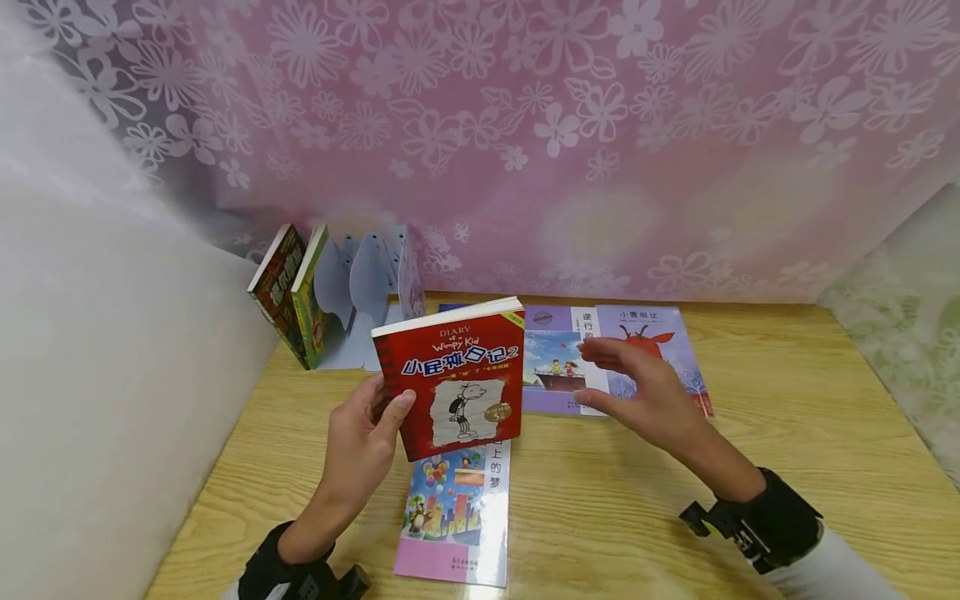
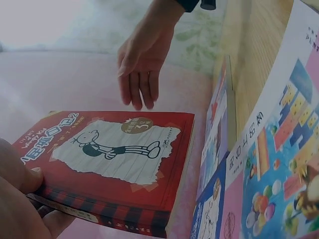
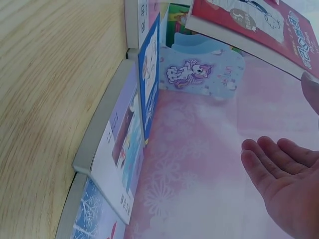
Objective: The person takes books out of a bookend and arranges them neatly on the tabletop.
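Held book: a red paperback with a cartoon figure on a torn-paper panel [image 1: 459, 383], raised and tilted above the pale wood-grain table [image 1: 795, 392], front cover showing.
Left hand: pinches the book by its spine side, thumb [image 1: 397, 410] on the cover, other fingers behind it; the hand [image 1: 363, 437] wears a black wrist strap.
Right hand: fingers almost straight and close together, thumb spread away; the hand [image 1: 651, 393] hangs apart from the red paperback.
Under the right hand: a purple book with a ship picture [image 1: 553, 354], just beside a lilac book with a red deer [image 1: 666, 327].
Below the paperback: a pink-and-blue book with balloons [image 1: 453, 517], lying flat; a blue-edged book [image 3: 149, 69] shows partly.
Back left: a pale-blue unicorn-print rack [image 3: 199, 74], two upright books [image 1: 309, 292] at its left.
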Demonstrator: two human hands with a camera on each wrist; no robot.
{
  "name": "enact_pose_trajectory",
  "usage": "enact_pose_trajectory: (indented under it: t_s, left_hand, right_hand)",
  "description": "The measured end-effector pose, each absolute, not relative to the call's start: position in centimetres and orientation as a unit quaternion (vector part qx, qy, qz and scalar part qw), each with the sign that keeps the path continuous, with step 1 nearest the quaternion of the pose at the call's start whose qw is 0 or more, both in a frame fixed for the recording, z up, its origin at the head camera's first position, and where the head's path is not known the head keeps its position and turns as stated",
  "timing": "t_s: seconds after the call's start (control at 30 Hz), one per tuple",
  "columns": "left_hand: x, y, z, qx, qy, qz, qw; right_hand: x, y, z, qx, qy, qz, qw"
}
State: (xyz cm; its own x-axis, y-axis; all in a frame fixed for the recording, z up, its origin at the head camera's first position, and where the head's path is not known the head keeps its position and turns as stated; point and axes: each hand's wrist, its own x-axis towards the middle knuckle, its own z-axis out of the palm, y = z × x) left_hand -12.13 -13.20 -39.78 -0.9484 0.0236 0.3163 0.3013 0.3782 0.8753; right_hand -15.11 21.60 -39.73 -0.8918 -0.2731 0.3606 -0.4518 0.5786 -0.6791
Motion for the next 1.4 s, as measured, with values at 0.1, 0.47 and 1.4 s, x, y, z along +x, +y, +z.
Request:
enact_pose_trajectory:
  t_s: [0.1, 0.47, 1.4]
  left_hand:
    - [-12.0, -12.8, -39.8, -0.104, -0.814, -0.559, 0.115]
    - [-11.3, -11.3, -40.0, -0.133, -0.798, -0.583, 0.078]
    - [-10.5, -9.0, -39.3, -0.162, -0.794, -0.586, 0.006]
  right_hand:
    - [-14.8, 21.4, -39.6, 0.204, -0.88, 0.417, 0.1]
    - [-13.1, 19.9, -39.5, 0.181, -0.877, 0.442, 0.051]
    - [-10.7, 18.5, -39.4, 0.209, -0.863, 0.455, 0.065]
